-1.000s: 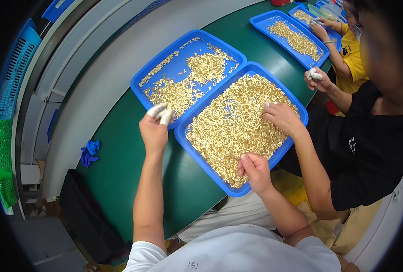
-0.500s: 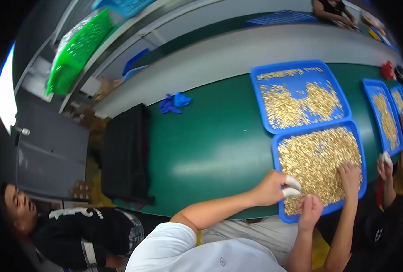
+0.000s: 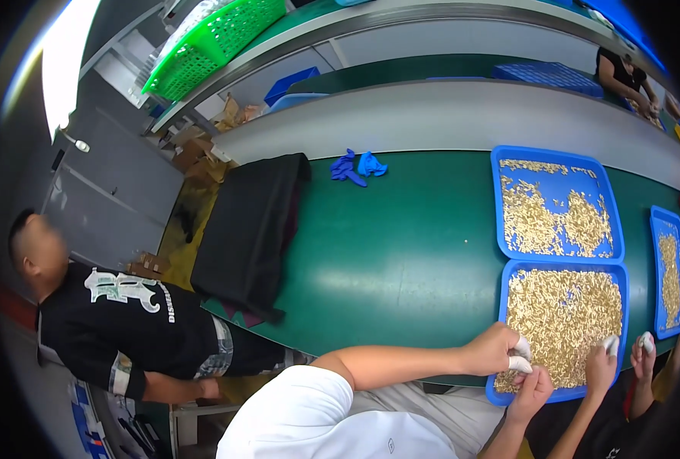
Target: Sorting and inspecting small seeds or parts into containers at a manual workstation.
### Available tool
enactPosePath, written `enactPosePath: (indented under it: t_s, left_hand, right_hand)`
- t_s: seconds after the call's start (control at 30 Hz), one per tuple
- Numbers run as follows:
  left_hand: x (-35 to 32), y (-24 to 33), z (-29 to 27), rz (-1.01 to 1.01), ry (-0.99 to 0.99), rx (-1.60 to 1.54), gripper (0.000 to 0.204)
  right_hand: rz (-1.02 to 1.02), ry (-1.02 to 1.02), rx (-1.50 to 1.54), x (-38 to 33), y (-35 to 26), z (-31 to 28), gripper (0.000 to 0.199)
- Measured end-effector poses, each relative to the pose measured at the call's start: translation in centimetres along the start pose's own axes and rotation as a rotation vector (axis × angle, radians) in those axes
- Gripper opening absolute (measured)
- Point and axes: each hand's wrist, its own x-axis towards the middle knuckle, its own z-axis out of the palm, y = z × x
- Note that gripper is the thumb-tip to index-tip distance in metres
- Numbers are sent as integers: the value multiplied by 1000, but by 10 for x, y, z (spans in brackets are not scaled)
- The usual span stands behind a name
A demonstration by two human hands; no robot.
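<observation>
My left hand is over the near left edge of a blue tray. White finger covers sit on its thumb and forefinger, which are pinched together. Right beside it, my right hand has its fingers closed, and the fingertips of both hands meet. Whatever lies between them is too small to make out. Small gold-coloured pieces spread thickly across the tray below. At the tray's right side is a co-worker's hand, also with white finger covers.
Behind stands a second blue tray with gold pieces in heaps. Blue gloves and a black cloth-covered object rest on the green table. Another narrow blue tray is at right, near another hand. A person stands left.
The view has swung, so the table sits lower and farther right. My two hands have come together at the fingertips. The co-worker's hand has drawn back from the pieces toward the tray's near right edge.
</observation>
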Motion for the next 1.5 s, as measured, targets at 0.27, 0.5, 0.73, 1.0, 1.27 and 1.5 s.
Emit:
enactPosePath:
  t_s: [0.27, 0.5, 0.73, 1.0, 1.27, 1.5]
  left_hand:
    - [3, 5, 5, 219, -67, 160, 17]
    - [-4, 5, -5, 229, -50, 110, 16]
    - [-3, 13, -2, 151, -68, 157, 13]
    - [0, 26, 1, 118, -148, 211, 7]
    - [2, 25, 4, 293, -132, 290, 10]
    - [4, 24, 4, 386, -109, 345, 9]
  right_hand:
    - [78, 70, 130, -7, -10, -3, 33]
    - [148, -77, 209, -4, -26, 5, 34]
    - [145, -61, 247, -7, -37, 2, 28]
    - [105, -43, 146, -7, -43, -1, 28]
    - [33, -29, 124, -6, -46, 5, 30]
    - [65, -31, 135, -6, -45, 11, 31]
